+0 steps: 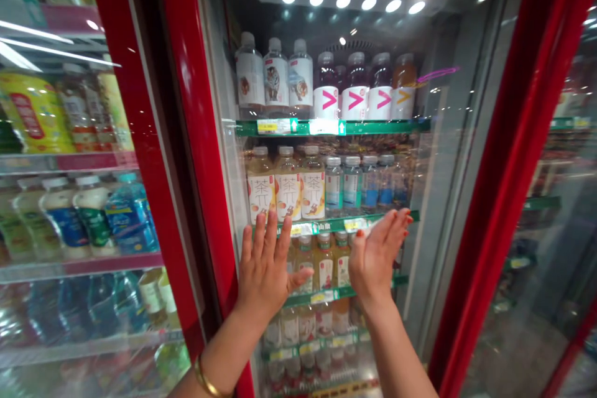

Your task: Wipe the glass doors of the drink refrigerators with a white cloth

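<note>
My left hand (265,261) is held up flat with its fingers spread, back toward me, in front of the glass door (448,186) of a red-framed drinks fridge. A gold bangle (205,379) circles that wrist. My right hand (380,255) is raised beside it, turned sideways with fingers stretched out and orange-red nails. Neither hand holds anything. Whether either touches the glass I cannot tell. Behind them, seen through the door, are tea bottles (289,189) with white labels and small clear bottles (352,183) with blue-green labels.
Higher up stand animal-label bottles (276,78) and dark bottles with pink marks (356,90). Green shelf edges (373,127) carry price tags. The red door frame (196,106) runs along the left. Another cabinet holds a yellow pack (35,112) and blue bottles (130,211).
</note>
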The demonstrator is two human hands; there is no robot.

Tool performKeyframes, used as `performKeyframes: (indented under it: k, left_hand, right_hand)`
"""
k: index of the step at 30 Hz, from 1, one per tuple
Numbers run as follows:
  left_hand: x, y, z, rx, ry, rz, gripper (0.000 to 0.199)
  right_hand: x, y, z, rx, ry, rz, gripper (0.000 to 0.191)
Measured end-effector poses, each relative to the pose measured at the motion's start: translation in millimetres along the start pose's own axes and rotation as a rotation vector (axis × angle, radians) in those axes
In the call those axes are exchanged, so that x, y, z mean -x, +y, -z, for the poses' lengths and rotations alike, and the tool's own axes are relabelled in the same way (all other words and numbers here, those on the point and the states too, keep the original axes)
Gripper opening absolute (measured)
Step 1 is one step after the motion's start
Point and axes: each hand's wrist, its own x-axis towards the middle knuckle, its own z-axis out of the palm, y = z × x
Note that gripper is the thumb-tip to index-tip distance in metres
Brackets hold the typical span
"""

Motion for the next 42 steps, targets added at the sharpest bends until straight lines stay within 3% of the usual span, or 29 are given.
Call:
performKeyframes:
  k: [2,4,6,7,9,11,14,16,18,20,21,24,26,29,32,34,36,39,41,42]
  left_hand:
    - [0.1,-0.1,-0.4,0.006,-0.002,0.002,0.096]
    - [0.9,-1.2,-1.2,0.004,-0.011,-0.006,0.093]
    - [2.1,-2.6,-1.8,0.009,-0.021,-0.005,0.091]
    - [2.6,-3.0,-1.9,0.013,-0.028,-0.001,0.089]
    - [3.4,-3.0,-1.7,0.016,-0.043,0.000,0.089]
    - [3.8,-2.2,-1.1,0.004,-0.054,0.000,0.091]
    - [4.6,-0.9,-0.6,-0.005,-0.077,0.019,0.096]
    - [5.2,-0.7,-0.4,0.017,-0.094,0.036,0.096]
    - [5.5,-0.8,0.1,0.045,-0.097,0.049,0.096]
    - [5.5,-0.8,0.4,0.049,-0.089,0.056,0.096]
    - [5.4,-0.7,0.4,0.043,-0.083,0.052,0.096]
    - [5.1,0.4,-0.8,0.024,-0.062,0.036,0.098]
    - [5.3,1.0,-2.2,0.026,-0.049,0.040,0.099]
    - [6.4,0.8,-4.1,0.052,-0.041,0.057,0.100]
    - [7.6,-0.3,-4.5,0.078,-0.041,0.063,0.098]
    - [8.1,-0.6,-3.5,0.085,-0.047,0.069,0.097]
    - [8.1,0.1,-2.1,0.090,-0.059,0.078,0.096]
    - [6.8,3.7,-0.1,0.091,-0.062,0.096,0.099]
    - [4.7,8.6,0.9,0.098,-0.041,0.112,0.099]
    - [3.3,11.7,1.2,0.106,-0.027,0.123,0.098]
  right_hand:
    - [-11.7,-21.8,-3.2,0.000,-0.062,0.094,0.086]
    - [-1.1,-38.9,-5.0,-0.013,-0.145,0.315,0.087]
    - [20.5,-37.1,-2.6,-0.010,-0.197,0.483,0.086]
    - [29.5,-28.3,-0.1,0.004,-0.203,0.496,0.086]
    - [34.0,-2.3,5.9,0.044,-0.192,0.366,0.088]
    - [18.4,19.7,9.7,0.062,-0.157,0.180,0.089]
    - [-14.1,17.5,8.0,0.049,-0.132,0.054,0.087]
    - [-16.6,-1.1,6.0,0.051,-0.189,0.112,0.089]
    - [2.2,-13.6,6.9,0.052,-0.273,0.265,0.092]
    - [28.7,-6.3,9.1,0.061,-0.299,0.359,0.091]
    - [38.4,4.7,9.9,0.072,-0.281,0.336,0.090]
    - [33.5,41.9,9.2,0.094,-0.168,0.037,0.084]
    - [9.8,45.3,6.8,0.074,-0.108,-0.096,0.083]
    - [-8.3,9.3,2.7,0.044,-0.138,0.021,0.087]
    - [23.1,-24.3,-0.1,0.023,-0.243,0.316,0.093]
    - [52.4,-17.2,0.5,0.022,-0.241,0.388,0.093]
    - [63.1,10.9,2.2,0.039,-0.199,0.272,0.091]
    - [30.4,45.5,2.6,0.047,-0.096,-0.028,0.086]
    - [-0.8,38.4,2.0,0.039,-0.056,-0.085,0.085]
    - [-10.5,26.4,2.1,0.036,-0.062,-0.041,0.085]
